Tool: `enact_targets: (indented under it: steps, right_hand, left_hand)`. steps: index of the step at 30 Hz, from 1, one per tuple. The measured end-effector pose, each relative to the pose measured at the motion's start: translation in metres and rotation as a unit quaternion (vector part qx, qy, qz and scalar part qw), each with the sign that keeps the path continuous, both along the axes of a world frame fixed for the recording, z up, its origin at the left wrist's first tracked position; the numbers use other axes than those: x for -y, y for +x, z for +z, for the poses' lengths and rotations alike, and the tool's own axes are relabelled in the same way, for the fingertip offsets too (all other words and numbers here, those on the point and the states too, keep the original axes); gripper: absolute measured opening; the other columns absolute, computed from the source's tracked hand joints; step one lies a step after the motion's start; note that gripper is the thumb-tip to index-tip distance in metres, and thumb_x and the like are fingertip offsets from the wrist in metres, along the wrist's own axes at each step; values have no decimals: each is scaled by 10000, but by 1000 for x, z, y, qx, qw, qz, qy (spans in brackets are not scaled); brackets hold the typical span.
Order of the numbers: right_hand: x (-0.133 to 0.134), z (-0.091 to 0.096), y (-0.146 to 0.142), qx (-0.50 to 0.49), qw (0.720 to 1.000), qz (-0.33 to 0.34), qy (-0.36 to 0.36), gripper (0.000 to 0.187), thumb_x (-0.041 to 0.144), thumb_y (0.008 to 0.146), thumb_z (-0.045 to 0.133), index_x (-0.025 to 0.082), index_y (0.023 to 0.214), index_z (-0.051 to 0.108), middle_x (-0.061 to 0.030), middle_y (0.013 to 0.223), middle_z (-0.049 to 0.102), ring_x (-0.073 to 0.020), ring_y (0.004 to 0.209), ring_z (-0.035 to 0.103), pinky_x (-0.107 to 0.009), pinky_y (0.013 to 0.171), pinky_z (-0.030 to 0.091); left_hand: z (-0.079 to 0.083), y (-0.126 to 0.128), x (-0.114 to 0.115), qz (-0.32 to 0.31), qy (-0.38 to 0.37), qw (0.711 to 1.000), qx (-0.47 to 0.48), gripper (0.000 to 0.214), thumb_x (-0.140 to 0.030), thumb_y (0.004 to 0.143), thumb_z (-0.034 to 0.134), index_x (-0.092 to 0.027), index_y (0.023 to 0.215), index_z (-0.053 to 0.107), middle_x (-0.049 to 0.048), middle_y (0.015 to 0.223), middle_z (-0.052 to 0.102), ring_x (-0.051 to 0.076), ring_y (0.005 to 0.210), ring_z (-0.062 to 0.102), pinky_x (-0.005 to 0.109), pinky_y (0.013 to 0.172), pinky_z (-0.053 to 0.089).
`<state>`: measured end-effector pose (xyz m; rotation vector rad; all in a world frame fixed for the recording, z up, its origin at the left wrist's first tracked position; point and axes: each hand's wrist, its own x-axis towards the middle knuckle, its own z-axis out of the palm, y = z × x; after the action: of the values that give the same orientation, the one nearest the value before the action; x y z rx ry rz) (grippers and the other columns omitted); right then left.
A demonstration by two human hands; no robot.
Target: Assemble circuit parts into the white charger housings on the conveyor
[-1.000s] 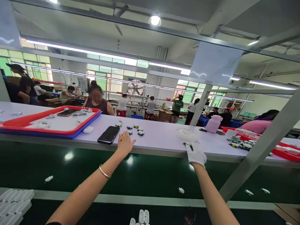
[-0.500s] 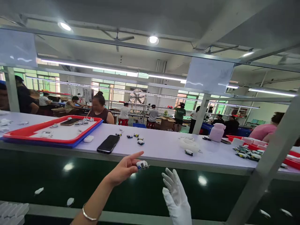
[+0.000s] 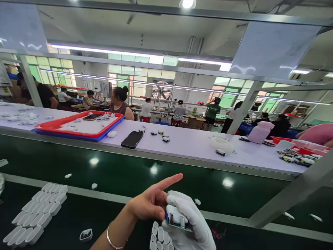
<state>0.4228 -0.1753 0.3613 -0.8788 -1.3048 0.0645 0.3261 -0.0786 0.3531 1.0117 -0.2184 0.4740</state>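
Note:
My left hand (image 3: pixel 149 201), bare with a silver bangle at the wrist, points its index finger outward while thumb and curled fingers pinch the left end of a small circuit board (image 3: pixel 178 218). The board carries a white plastic part and dark and blue components. Around its right side closes my right hand (image 3: pixel 194 218) in a white glove, so both hands touch the board. Just below them, partly hidden by the hands, stand white oval cases (image 3: pixel 160 236) in a block.
Rows of white cases (image 3: pixel 39 211) stand at lower left beside a single case (image 3: pixel 85 235). White parts lie on the green belt (image 3: pixel 117 178). The shelf beyond holds a red tray (image 3: pixel 78 130), phone (image 3: pixel 132 139), circuit boards (image 3: pixel 165 139) and pink bottle (image 3: pixel 261 132). A metal post rises at right.
My gloved right hand has gone from open and apart to gripping the board beside my left hand. Both hands appear lower in view, and the camera has tilted down, showing the cases.

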Motion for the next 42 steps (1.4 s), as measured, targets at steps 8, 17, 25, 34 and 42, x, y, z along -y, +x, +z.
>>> enact_targets:
  steps: [8, 17, 25, 34, 42]
  right_hand:
    - [7, -16, 7, -49, 997, -54, 5, 279, 339, 736, 691, 281, 1009, 680, -64, 945, 699, -276, 899, 642, -437, 749, 543]
    - [-87, 0, 178, -76, 903, -351, -234, 396, 276, 728, 598, 96, 1080, 629, -122, 996, 674, -249, 921, 626, -399, 835, 501]
    - [-140, 14, 238, 143, 842, -418, -311, 400, 316, 753, 484, 183, 1103, 628, -128, 1284, 527, -308, 1209, 428, -491, 993, 317]
    - [-151, 17, 238, 329, 760, -396, -397, 500, 383, 846, 388, 202, 1302, 485, -134, 1339, 499, -333, 1171, 471, -544, 930, 345]
    - [-174, 22, 261, 298, 803, -398, -328, 384, 130, 778, 391, 142, 1005, 700, -108, 971, 709, -230, 910, 636, -305, 813, 476]
  left_hand:
    - [6, 2, -6, -3, 93, 993, -75, 995, -353, 598, 826, -243, 1416, 270, 33, 868, 688, 143, 741, 625, 226, 677, 466]
    - [31, 44, -88, 474, 450, 645, -397, 329, -292, 862, 533, -183, 1168, 585, 84, 1253, 569, 251, 1183, 469, 348, 987, 359]
    - [39, 101, -166, 554, 404, 548, -479, 449, -308, 779, 616, -144, 1185, 518, 151, 1194, 591, 334, 1223, 405, 423, 977, 338]
    - [35, 112, -184, 537, 336, 635, -443, 223, -160, 686, 658, -133, 908, 648, 148, 1046, 657, 329, 1158, 482, 410, 949, 365]
    - [36, 66, -149, 387, 224, 868, -216, 400, -418, 688, 617, -87, 905, 672, 109, 837, 674, 190, 785, 619, 305, 755, 476]
